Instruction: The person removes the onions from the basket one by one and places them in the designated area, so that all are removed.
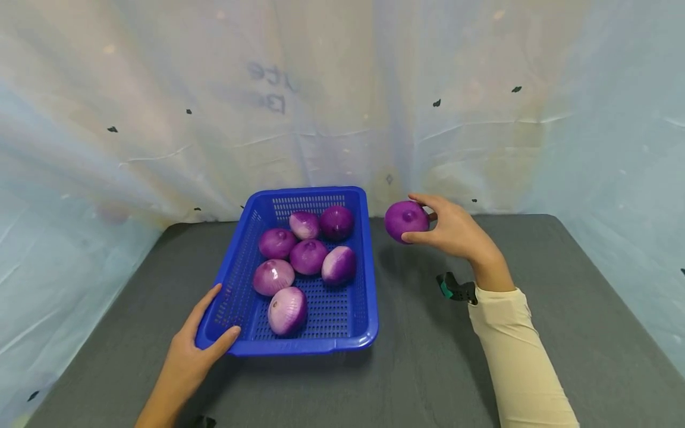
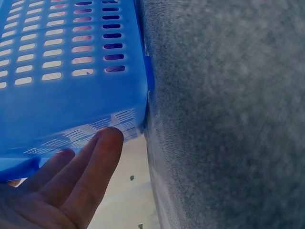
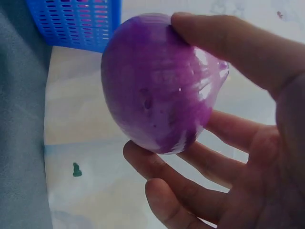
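Observation:
A purple onion (image 1: 405, 221) is held up off the table by my right hand (image 1: 455, 232), to the right of the basket. In the right wrist view the thumb presses one side of that onion (image 3: 157, 86) and the fingers support the other. My left hand (image 1: 194, 351) grips the near left corner of a blue plastic basket (image 1: 373, 297), thumb over the rim. Seen from the left wrist, its fingers (image 2: 97, 167) lie along the outside of the slotted wall. Several purple onions (image 1: 308, 257) lie inside the basket, most of them toward its far and left parts.
The basket stands on a dark grey table (image 1: 428, 368). Behind the table and on both sides hangs pale plastic sheeting (image 1: 342, 89) with small dark marks. A black strap (image 1: 455, 288) is around the right wrist.

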`<action>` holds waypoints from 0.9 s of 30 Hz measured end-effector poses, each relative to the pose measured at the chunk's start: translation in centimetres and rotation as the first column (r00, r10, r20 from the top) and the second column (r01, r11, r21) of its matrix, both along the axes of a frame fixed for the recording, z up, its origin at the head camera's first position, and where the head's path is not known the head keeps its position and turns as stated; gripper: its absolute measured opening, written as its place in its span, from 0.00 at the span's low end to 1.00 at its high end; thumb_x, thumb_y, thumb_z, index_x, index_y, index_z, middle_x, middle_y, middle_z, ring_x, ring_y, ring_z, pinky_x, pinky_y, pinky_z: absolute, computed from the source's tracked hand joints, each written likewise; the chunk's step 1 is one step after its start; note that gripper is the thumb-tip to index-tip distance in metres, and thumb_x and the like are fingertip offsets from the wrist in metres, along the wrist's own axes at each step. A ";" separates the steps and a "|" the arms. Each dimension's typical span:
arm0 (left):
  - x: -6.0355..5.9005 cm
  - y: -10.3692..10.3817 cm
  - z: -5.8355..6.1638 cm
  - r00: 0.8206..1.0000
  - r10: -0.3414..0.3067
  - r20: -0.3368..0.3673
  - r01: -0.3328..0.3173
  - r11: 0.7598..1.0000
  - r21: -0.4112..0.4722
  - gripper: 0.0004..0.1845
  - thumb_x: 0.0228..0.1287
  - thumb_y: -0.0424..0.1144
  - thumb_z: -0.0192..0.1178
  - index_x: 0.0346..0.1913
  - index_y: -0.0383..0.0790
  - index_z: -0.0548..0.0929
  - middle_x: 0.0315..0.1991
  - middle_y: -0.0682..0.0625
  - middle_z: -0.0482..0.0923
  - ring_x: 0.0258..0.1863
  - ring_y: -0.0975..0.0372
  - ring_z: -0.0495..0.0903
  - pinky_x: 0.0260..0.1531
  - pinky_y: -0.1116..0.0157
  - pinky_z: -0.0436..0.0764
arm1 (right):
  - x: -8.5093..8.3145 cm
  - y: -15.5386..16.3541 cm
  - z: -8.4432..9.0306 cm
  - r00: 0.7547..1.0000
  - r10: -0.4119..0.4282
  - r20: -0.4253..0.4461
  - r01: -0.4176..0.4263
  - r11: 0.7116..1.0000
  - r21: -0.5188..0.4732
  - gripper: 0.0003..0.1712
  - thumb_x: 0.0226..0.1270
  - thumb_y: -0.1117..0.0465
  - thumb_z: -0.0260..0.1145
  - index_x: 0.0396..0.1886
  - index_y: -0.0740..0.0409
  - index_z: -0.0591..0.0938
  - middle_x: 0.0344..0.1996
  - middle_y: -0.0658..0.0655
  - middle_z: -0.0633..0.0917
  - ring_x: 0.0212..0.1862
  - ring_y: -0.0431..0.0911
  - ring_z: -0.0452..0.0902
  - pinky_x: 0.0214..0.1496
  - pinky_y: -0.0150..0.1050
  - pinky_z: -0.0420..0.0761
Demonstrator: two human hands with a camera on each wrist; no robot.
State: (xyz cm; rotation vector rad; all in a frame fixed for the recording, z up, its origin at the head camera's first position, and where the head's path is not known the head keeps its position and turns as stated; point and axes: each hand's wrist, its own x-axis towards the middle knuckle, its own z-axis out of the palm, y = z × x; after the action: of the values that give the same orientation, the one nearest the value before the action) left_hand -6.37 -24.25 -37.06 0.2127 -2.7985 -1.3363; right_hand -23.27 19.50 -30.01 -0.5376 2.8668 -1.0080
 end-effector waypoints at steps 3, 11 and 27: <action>0.0 0.0 0.0 1.000 -0.005 0.001 0.005 1.000 -0.001 0.43 0.67 0.49 0.64 0.77 0.72 0.50 0.76 0.39 0.58 0.65 0.44 0.72 0.45 0.78 0.72 | -0.3 0.2 -0.3 1.000 0.001 0.001 -0.001 1.000 -0.002 0.49 0.59 0.45 0.74 0.77 0.52 0.63 0.70 0.61 0.71 0.60 0.57 0.77 0.54 0.55 0.79; -0.1 -0.1 -0.2 1.000 -0.008 0.009 0.008 1.000 0.012 0.43 0.67 0.49 0.63 0.77 0.72 0.51 0.77 0.39 0.57 0.66 0.43 0.71 0.45 0.77 0.72 | -0.8 0.6 -0.8 1.000 -0.004 0.018 0.004 1.000 0.006 0.49 0.60 0.45 0.73 0.77 0.53 0.64 0.70 0.62 0.71 0.62 0.59 0.76 0.55 0.56 0.79; -0.2 -0.5 -0.1 0.999 -0.035 0.008 0.035 0.999 0.034 0.41 0.68 0.47 0.62 0.77 0.72 0.53 0.77 0.40 0.58 0.67 0.49 0.71 0.47 0.83 0.69 | -3.0 0.8 -3.6 0.994 0.001 0.110 0.000 1.000 -0.005 0.48 0.60 0.46 0.72 0.76 0.56 0.65 0.62 0.66 0.78 0.57 0.57 0.80 0.55 0.53 0.78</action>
State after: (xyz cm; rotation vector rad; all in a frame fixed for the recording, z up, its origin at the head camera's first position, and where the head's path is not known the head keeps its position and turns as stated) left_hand -6.55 -24.77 -37.19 0.1722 -2.8009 -1.3943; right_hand -26.27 20.27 -33.58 -0.4676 2.7688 -1.0122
